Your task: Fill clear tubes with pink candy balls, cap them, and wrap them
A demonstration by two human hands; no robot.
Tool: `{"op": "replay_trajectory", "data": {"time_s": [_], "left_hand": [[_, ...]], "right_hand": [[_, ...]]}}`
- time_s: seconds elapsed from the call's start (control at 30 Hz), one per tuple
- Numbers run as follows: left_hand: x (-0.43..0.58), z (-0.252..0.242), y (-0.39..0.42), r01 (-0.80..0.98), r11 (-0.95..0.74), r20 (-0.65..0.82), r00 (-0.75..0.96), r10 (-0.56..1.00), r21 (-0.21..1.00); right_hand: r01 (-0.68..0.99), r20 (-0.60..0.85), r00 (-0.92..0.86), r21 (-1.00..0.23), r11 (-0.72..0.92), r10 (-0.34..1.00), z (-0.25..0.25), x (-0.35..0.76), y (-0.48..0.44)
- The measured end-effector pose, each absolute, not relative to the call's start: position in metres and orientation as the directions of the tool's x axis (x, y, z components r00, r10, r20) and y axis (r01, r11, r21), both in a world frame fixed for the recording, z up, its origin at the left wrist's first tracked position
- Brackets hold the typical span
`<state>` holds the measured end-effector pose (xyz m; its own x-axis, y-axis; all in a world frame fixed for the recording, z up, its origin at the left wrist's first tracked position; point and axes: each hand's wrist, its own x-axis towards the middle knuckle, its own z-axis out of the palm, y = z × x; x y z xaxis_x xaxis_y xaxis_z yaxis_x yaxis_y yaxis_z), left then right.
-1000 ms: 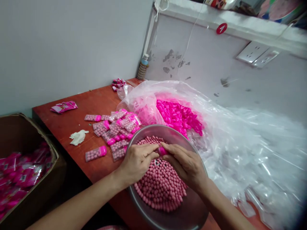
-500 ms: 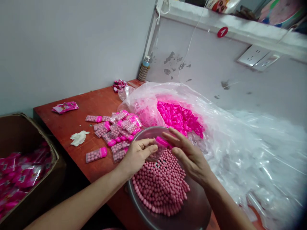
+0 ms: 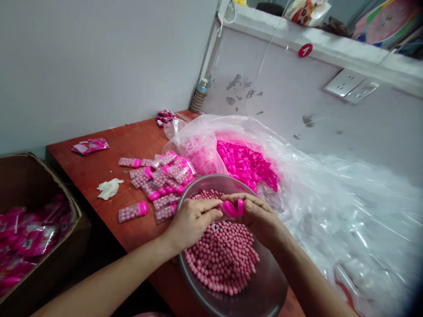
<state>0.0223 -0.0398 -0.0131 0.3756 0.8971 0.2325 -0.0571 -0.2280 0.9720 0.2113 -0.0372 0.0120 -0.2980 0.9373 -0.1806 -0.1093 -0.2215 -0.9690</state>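
Over a metal bowl (image 3: pixel 264 284) of pink beads (image 3: pixel 221 262), a clear container (image 3: pixel 228 209) was pinched at its base by the left hand (image 3: pixel 193 220), its raised pink lid (image 3: pixel 240 207) met the right hand's (image 3: pixel 262 220) curled fingers, clamping there unclear, the rim (image 3: pixel 218 175) curved beyond.

Fingers (image 3: pixel 211 215) on pink-capped container (image 3: pixel 229 208), metal bowl (image 3: pixel 264 288), pink beads (image 3: pixel 221 259)

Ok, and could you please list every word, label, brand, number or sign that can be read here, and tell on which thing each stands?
No text reads with certainty.
Red round sign on the shelf edge: one white mark, perhaps "1" or "A"; I cannot tell.
Pink packets on the table: printing, too small and blurred.
Packets in the cardboard box: printing, too blurred to read.
Pink-capped container: no readable text.
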Motion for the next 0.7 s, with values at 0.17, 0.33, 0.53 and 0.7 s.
{"op": "replay_trajectory", "data": {"time_s": [0.17,0.33,0.53,0.7], "left_hand": [[0.022,-0.012,-0.045,0.013,-0.279,0.253,0.383,0.888,0.960],[0.021,-0.015,-0.048,0.132,-0.341,0.275,0.361,0.891,0.931],[0.022,-0.010,-0.042,0.080,-0.226,0.185,0.348,0.919,0.971],[0.004,-0.005,-0.017,0.144,-0.100,0.075,0.165,0.983,0.985]], "right_hand": [[-0.090,-0.381,-0.362,-0.894,-0.439,0.851,0.020,0.202,-0.040],[-0.129,-0.398,-0.363,-0.874,-0.468,0.842,0.015,0.200,-0.042],[-0.060,-0.319,-0.304,-0.934,-0.352,0.898,0.016,0.189,-0.039],[-0.051,-0.063,-0.109,-0.996,-0.069,0.992,0.032,0.195,-0.059]]}}
